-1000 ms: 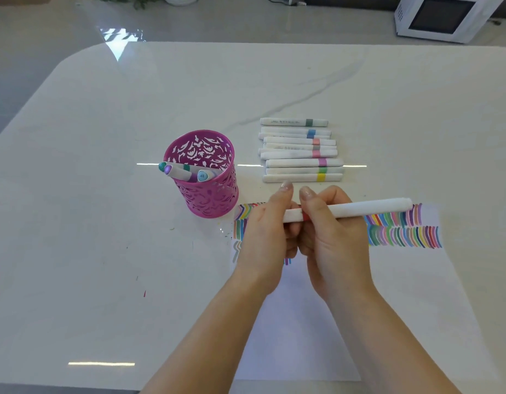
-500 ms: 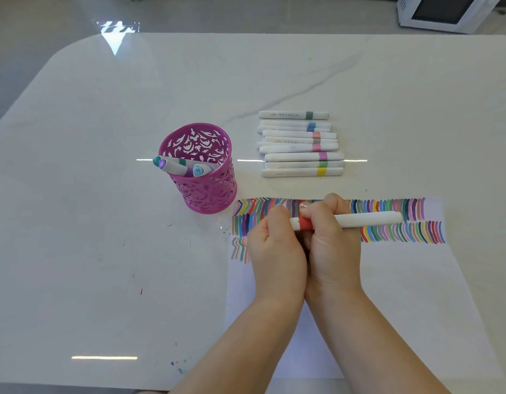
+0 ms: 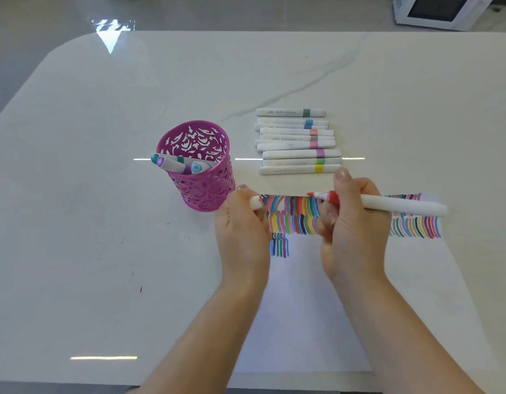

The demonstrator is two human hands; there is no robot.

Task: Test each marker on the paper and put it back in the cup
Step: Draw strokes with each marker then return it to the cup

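Observation:
My right hand (image 3: pixel 352 223) grips a white marker (image 3: pixel 399 206) with a red collar; its bare red tip points left, a little above the paper. My left hand (image 3: pixel 243 228) holds the marker's white cap (image 3: pixel 256 202), pulled clear of the tip. Under both hands lies a white sheet of paper (image 3: pixel 303 308) with rows of coloured strokes along its far edge. A pink perforated cup (image 3: pixel 197 166) stands left of the paper with three markers leaning in it. Several capped white markers (image 3: pixel 297 143) with coloured bands lie in a row beyond the paper.
Everything sits on a glossy white marble table (image 3: pixel 89 251) with rounded far corners. A white appliance (image 3: pixel 434 9) stands on the floor past the far right corner. Small ink specks mark the table left of the paper.
The cap has come off the marker: my left hand has drawn it leftward while my right hand has moved the marker right, and the red tip now shows.

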